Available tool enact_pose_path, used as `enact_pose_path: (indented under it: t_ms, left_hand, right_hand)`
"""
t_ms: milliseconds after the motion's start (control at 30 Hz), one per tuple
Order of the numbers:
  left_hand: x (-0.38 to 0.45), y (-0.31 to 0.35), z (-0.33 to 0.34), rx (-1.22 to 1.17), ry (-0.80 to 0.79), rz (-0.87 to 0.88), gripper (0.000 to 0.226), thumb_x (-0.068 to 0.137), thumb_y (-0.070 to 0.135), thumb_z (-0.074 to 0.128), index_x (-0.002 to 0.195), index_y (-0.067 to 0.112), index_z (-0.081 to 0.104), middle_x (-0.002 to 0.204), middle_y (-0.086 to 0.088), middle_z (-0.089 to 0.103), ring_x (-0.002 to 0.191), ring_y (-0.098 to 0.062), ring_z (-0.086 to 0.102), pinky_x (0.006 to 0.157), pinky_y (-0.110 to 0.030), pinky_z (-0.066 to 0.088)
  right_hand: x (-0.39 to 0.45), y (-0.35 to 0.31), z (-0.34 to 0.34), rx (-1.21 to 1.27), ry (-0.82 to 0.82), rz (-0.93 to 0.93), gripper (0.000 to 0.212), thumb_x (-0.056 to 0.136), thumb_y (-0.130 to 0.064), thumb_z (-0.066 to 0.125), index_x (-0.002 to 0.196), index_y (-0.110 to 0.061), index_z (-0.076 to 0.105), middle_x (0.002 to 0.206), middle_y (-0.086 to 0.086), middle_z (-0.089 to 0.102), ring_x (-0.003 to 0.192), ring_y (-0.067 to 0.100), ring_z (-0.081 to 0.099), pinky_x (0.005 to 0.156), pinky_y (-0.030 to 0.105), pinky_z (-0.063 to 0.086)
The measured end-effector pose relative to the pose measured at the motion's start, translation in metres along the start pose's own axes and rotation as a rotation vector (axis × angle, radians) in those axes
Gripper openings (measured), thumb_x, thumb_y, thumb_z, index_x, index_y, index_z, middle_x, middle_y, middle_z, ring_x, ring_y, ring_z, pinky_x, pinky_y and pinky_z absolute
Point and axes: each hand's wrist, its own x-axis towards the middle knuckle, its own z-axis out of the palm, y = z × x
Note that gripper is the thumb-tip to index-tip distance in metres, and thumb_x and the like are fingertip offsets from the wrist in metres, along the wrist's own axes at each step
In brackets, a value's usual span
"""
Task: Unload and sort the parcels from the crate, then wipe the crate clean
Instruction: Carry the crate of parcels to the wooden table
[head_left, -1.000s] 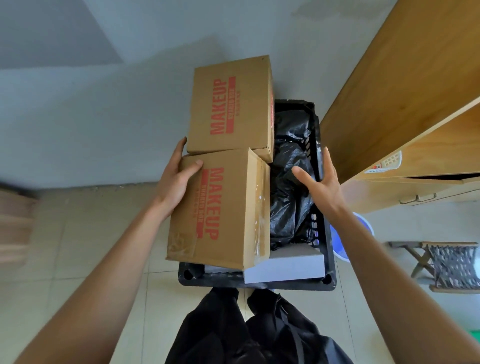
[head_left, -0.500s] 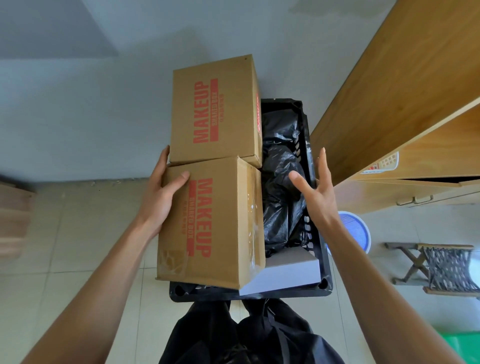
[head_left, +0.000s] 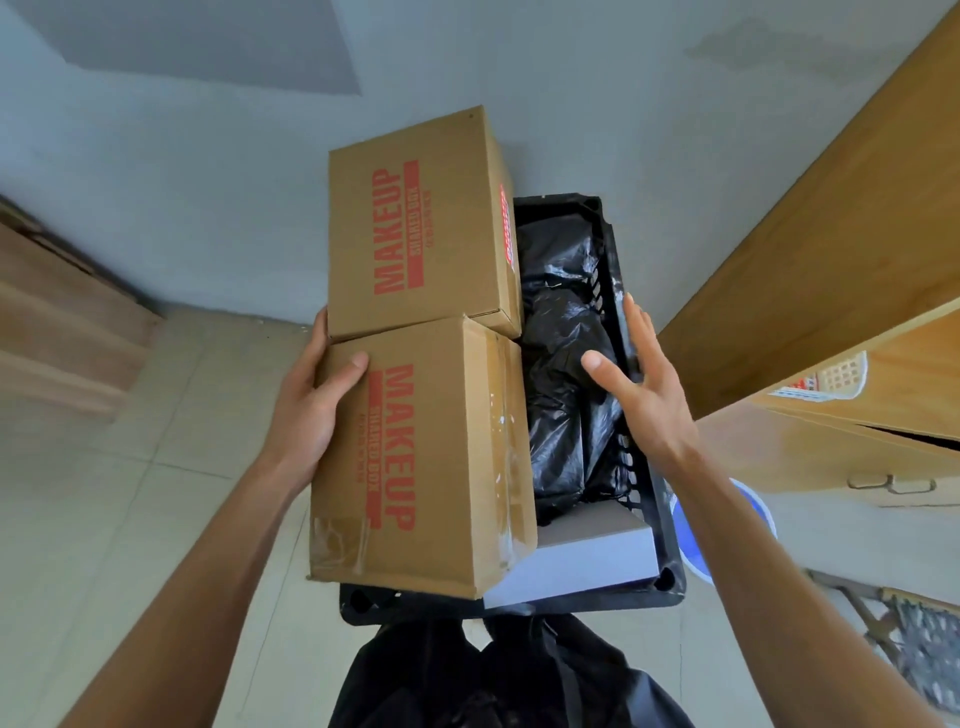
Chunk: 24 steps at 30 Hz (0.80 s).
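Near box (head_left: 431, 457) gripped by left hand (head_left: 306, 410), right hand (head_left: 636, 382) spread, empty.

Right hand (head_left: 641, 387) now spread over the black bags (head_left: 563, 374), maybe off crate (head_left: 610, 249) rim.

Two cardboard boxes fill the left half of the black crate (head_left: 644, 457): the near box (head_left: 441, 457) and the far box (head_left: 421, 223) stand end to end, touching, well above the rim. Your left hand (head_left: 306, 410) grips the near box's left side, with open floor (head_left: 130, 467) beside it. Your right hand (head_left: 639, 384) hovers, fingers spread, over the crate's right half, packed with black bags (head_left: 566, 364) and a white box (head_left: 582, 556). A wooden cabinet (head_left: 805, 260) stands close on the right.
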Motion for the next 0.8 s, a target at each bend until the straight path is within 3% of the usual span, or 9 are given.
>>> enact_pose_path:
  t_ms: [233, 367, 467, 633, 800]
  left_hand:
    - [-0.054, -0.012, -0.044, 0.018, 0.194, -0.021, 0.061, 0.104, 0.03, 0.058, 0.155, 0.049, 0.032, 0.141, 0.005, 0.061, 0.122, -0.02, 0.067, 0.103, -0.049, 0.053]
    - [-0.079, -0.025, -0.081, 0.019, 0.302, -0.042, 0.062, 0.104, 0.031, 0.058, 0.154, 0.054, 0.03, 0.148, 0.007, 0.055, 0.126, -0.019, 0.063, 0.106, -0.05, 0.051]
    - [-0.097, -0.035, -0.112, 0.007, 0.386, -0.071, 0.063, 0.103, 0.034, 0.06, 0.153, 0.056, 0.028, 0.15, 0.008, 0.053, 0.126, -0.018, 0.063, 0.106, -0.051, 0.051]
    - [-0.13, -0.054, -0.171, -0.044, 0.537, -0.137, 0.063, 0.103, 0.035, 0.059, 0.152, 0.059, 0.028, 0.146, 0.01, 0.056, 0.116, -0.015, 0.069, 0.102, -0.049, 0.054]
    - [-0.163, -0.068, -0.242, -0.094, 0.588, -0.143, 0.056, 0.104, 0.029, 0.056, 0.15, 0.056, 0.036, 0.138, 0.009, 0.063, 0.115, -0.018, 0.07, 0.1, -0.048, 0.054]
  right_hand:
    - [0.001, -0.021, 0.041, 0.008, -0.175, -0.068, 0.09, 0.078, -0.068, 0.065, 0.155, -0.055, 0.02, 0.168, -0.02, 0.014, 0.153, 0.002, 0.014, 0.118, 0.031, 0.018]
    - [0.002, -0.035, 0.081, 0.005, -0.273, -0.088, 0.097, 0.073, -0.071, 0.066, 0.156, -0.052, 0.022, 0.167, -0.021, 0.017, 0.152, 0.002, 0.019, 0.118, 0.028, 0.02]
    - [0.002, -0.044, 0.117, -0.014, -0.33, -0.084, 0.096, 0.071, -0.071, 0.069, 0.155, -0.053, 0.024, 0.166, -0.022, 0.019, 0.152, 0.002, 0.019, 0.124, 0.036, 0.02]
    - [-0.005, -0.064, 0.194, -0.053, -0.427, -0.084, 0.096, 0.07, -0.071, 0.071, 0.154, -0.052, 0.029, 0.166, -0.023, 0.021, 0.151, -0.001, 0.021, 0.126, 0.039, 0.021]
    - [-0.021, -0.086, 0.278, -0.101, -0.515, -0.082, 0.1, 0.065, -0.08, 0.071, 0.152, -0.055, 0.03, 0.165, -0.027, 0.018, 0.149, -0.007, 0.017, 0.126, 0.041, 0.019]
